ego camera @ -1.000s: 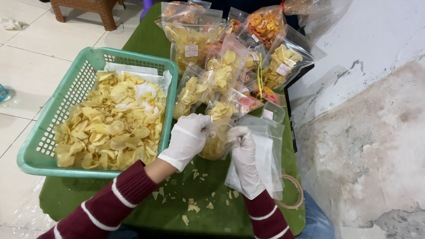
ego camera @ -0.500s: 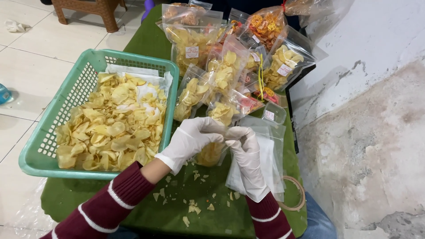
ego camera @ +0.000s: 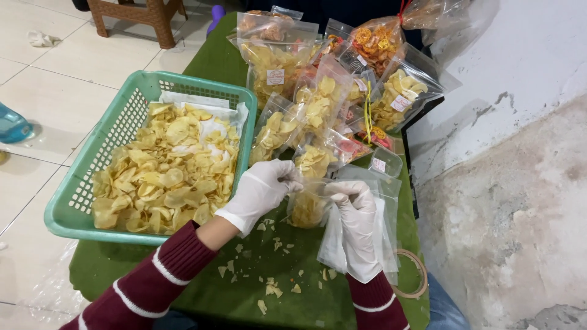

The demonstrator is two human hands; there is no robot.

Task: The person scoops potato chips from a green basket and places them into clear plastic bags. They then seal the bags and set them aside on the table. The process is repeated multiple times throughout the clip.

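Both gloved hands, left hand [ego camera: 264,186] and right hand [ego camera: 354,211], grip half-filled chip bag [ego camera: 307,208]. Filled bags [ego camera: 318,104] piled behind; green basket [ego camera: 79,211] holds many chips [ego camera: 165,177] unpacked.

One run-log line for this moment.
left hand: pinching bag top | right hand: holding bag | bag: part-filled with chips | basket: chips, left of hands

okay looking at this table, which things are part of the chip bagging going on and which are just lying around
In use:
left hand and right hand, both gloved, on the small clear bag of chips
green basket of loose chips
empty clear bags under the right hand
filled bags piled behind

Lying about:
tape roll
chip crumbs on the green cloth
blue bottle on the floor
wooden stool
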